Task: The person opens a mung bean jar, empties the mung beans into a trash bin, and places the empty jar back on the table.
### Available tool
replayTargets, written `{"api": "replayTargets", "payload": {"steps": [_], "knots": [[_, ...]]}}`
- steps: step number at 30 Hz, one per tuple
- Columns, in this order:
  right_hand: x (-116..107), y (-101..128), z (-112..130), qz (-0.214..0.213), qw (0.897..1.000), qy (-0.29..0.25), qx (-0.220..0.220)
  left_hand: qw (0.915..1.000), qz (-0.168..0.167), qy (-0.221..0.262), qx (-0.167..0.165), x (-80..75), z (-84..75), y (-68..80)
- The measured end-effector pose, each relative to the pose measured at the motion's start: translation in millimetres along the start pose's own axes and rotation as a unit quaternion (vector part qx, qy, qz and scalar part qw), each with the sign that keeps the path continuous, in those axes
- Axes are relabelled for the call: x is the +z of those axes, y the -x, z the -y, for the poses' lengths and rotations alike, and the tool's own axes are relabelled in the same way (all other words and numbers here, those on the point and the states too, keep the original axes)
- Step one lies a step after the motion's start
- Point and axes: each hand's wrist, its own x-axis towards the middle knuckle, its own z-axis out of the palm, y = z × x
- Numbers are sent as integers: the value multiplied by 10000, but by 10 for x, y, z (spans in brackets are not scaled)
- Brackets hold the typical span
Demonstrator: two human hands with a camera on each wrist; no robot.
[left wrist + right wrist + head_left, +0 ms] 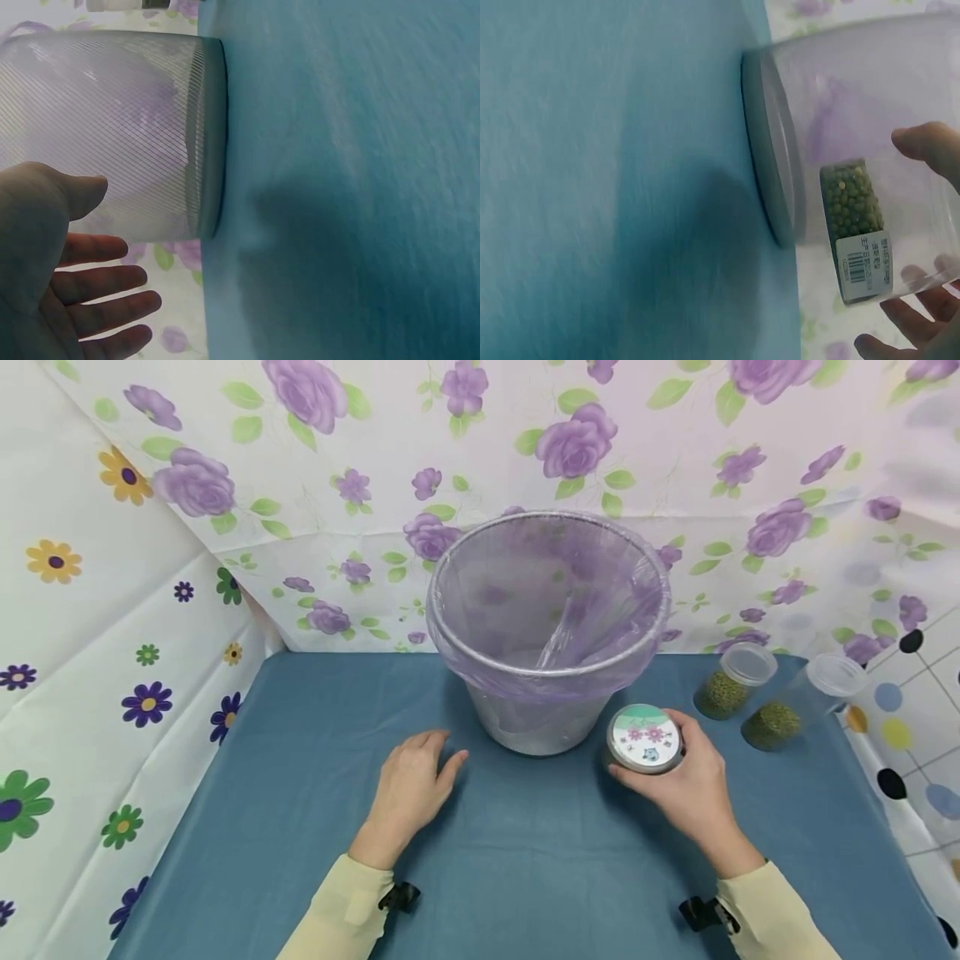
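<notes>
My left hand [417, 779] lies flat on the blue tablecloth [315, 760], fingers relaxed, just left of a grey mesh bin [547, 627] lined with a purple plastic bag. In the left wrist view the left hand [67, 285] shows straight fingers beside the bin [112, 135] and holds nothing. My right hand [678, 768] grips a clear jar with a floral lid [645, 737], standing on the cloth at the bin's right front. The right wrist view shows this jar [855, 225] with green beans and a label, my fingers [930, 142] curled round it.
Two more clear jars of green beans [731, 681] [795, 706] stand at the back right of the cloth. Flowered sheets [112, 610] wall in the left, back and right sides. The cloth's right edge [885, 827] runs close to the jars.
</notes>
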Motion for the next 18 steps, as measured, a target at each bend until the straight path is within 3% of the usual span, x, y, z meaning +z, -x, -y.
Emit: {"api": "replayTargets", "payload": {"steps": [9, 13, 18], "knots": [[194, 188, 227, 644, 9943, -443, -726, 9995, 3, 177, 256, -93, -191, -12], [271, 234, 302, 1014, 9891, -603, -885, 9986, 12, 279, 453, -139, -297, -12], [328, 238, 381, 1164, 9855, -671, -1038, 9965, -10, 411, 731, -205, -464, -32]]}}
